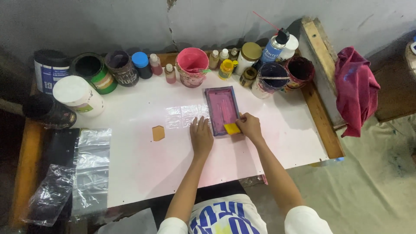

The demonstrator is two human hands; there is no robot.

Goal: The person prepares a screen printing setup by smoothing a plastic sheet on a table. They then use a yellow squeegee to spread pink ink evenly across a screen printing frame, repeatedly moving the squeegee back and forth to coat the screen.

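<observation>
A white table against a grey wall carries paint pots along its back edge. The left hand, fingers flat together, steadies a small pink-stained frame; the right hand pinches a yellow scraper at the frame's near end, so the pull looks nearly finished.

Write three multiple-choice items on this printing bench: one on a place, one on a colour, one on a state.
1. Where does the left hand lie?
A. flat on the white table, beside the small screen frame
B. on the red cloth
C. inside a tub

2. What colour is the squeegee that the right hand holds?
A. green
B. yellow
C. black

3. How does the pink paint tub stand?
A. lidded
B. tipped over
C. open, upright

Answers: A, palm lies by the frame's left edge; B, yellow block at the fingertips; C, its pink inside shows.
</observation>
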